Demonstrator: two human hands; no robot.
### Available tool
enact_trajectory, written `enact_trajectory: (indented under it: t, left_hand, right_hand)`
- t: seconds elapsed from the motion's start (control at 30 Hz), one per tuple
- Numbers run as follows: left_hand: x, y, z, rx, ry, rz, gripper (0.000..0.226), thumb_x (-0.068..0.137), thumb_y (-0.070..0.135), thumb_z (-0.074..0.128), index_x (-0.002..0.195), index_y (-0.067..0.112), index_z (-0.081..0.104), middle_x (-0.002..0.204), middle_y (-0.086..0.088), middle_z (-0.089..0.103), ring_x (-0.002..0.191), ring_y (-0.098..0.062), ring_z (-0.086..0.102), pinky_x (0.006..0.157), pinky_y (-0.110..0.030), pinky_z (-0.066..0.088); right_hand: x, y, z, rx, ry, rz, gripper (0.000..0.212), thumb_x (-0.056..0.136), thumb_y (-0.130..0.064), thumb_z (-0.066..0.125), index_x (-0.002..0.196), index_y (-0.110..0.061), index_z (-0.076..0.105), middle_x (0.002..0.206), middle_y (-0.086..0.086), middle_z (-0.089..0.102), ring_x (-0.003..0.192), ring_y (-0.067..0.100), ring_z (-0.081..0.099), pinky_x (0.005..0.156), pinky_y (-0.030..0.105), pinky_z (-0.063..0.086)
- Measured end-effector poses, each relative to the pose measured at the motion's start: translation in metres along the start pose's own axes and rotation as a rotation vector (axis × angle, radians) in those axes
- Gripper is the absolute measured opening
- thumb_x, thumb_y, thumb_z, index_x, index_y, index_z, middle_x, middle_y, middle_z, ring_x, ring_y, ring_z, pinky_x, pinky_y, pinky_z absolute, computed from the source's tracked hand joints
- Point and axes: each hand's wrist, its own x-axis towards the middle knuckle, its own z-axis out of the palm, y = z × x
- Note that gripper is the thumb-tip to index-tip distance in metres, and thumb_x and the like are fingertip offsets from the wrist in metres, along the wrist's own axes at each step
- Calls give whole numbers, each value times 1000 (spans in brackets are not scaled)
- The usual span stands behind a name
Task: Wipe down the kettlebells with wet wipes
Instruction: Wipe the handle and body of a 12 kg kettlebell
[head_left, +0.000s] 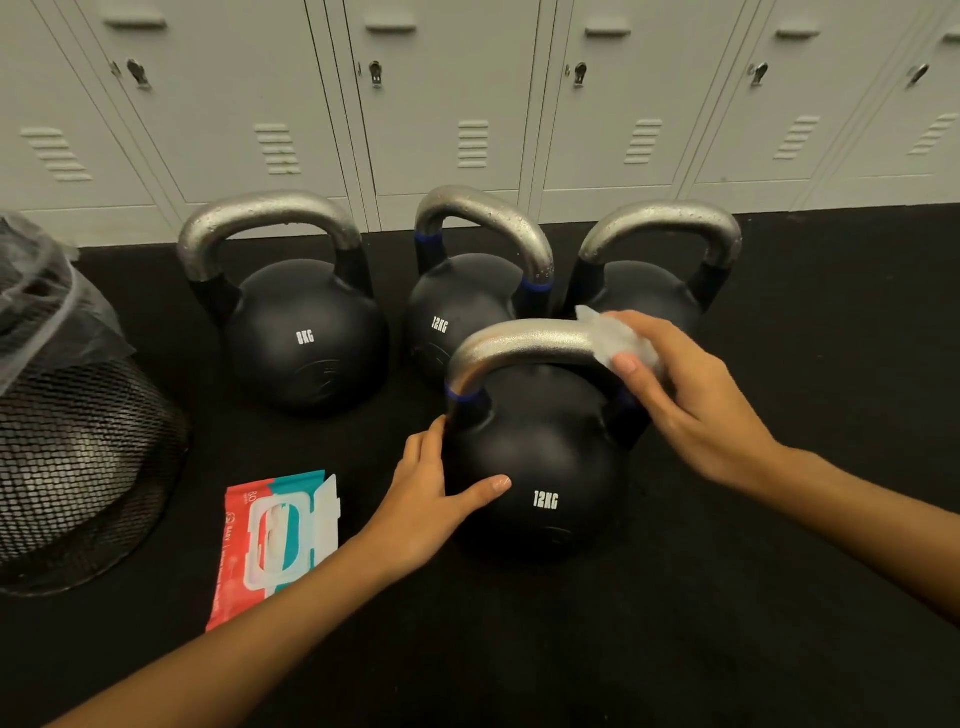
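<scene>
Kettlebell (535, 467) marked 12KG stands on the black floor (727, 623). Right hand (696, 400) pinches a wet wipe (613, 338) around its silver handle's right bend. Below-left of that grip, left hand (431, 499) rests with fingers straight against the ball. Three kettlebells stand just behind.

Black floor (779, 597) bears four kettlebells (535, 457), wipes pack (275, 540), seemingly mesh bin (78, 467).
</scene>
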Motion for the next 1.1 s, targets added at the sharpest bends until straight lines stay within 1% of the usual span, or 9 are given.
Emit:
enact_trajectory:
  t: [0.1,0.27,0.4,0.53,0.67,0.8,0.87,0.97,1.1]
  left_hand:
    - [0,0,-1,-12,-15,-8,103,69,61,66,151,32,10,149,9,22,138,-14,27,113,-40,32]
    - [-1,1,-1,-16,-12,-3,97,76,54,68,151,32,10,148,8,23,138,-15,27,113,-39,32]
    - [-3,0,-1,52,-13,9,97,78,59,63,152,31,7,152,8,20,140,-15,24,114,-41,30]
    - [-9,3,4,170,36,43,97,84,61,54,151,32,-9,158,9,5,144,-15,12,118,-40,20]
    - [-17,8,5,168,132,176,98,83,60,55,145,40,-18,152,26,-10,140,0,0,117,-35,14]
    - [-11,8,-11,12,243,274,86,83,53,59,148,43,3,148,29,6,139,2,11,112,-28,20]
    - [-3,3,-26,-22,353,315,67,91,43,58,146,38,20,148,13,24,138,-6,25,111,-31,28]
    - [15,-8,-56,34,474,364,35,93,22,58,127,30,51,125,9,48,122,-11,46,102,-37,42]
    - [26,-16,-95,75,483,335,24,93,8,56,102,27,64,111,6,57,101,2,55,88,-16,44]
  right_hand:
    - [20,-13,8,-311,-22,-252,40,100,-33,46,137,-19,52,131,-6,58,122,13,53,118,37,22]
    - [26,-6,10,-454,-30,-408,44,99,-29,51,142,-22,46,139,3,55,126,17,53,118,55,20]
    - [10,1,4,-179,-44,-176,44,100,-37,44,143,-30,42,142,-19,47,133,3,43,119,50,20]
    - [-17,5,13,294,24,274,33,102,-46,31,134,-51,39,123,-43,50,123,-14,44,108,15,31]
    - [-38,20,31,648,12,552,46,87,-74,29,126,-56,44,127,-29,54,131,-6,40,121,32,19]
    - [-23,12,24,646,27,575,43,90,-62,36,112,-37,64,117,-12,68,126,3,51,117,33,26]
    - [-3,2,12,547,45,604,43,97,-55,42,85,-25,69,88,-7,72,95,4,62,97,28,41]
    - [28,-21,-4,203,-83,461,45,104,-36,39,64,-24,56,57,-8,58,58,1,49,64,25,41]
    - [61,-47,-9,-121,-419,206,38,100,-53,33,98,-31,64,89,-8,68,86,10,63,86,39,49]
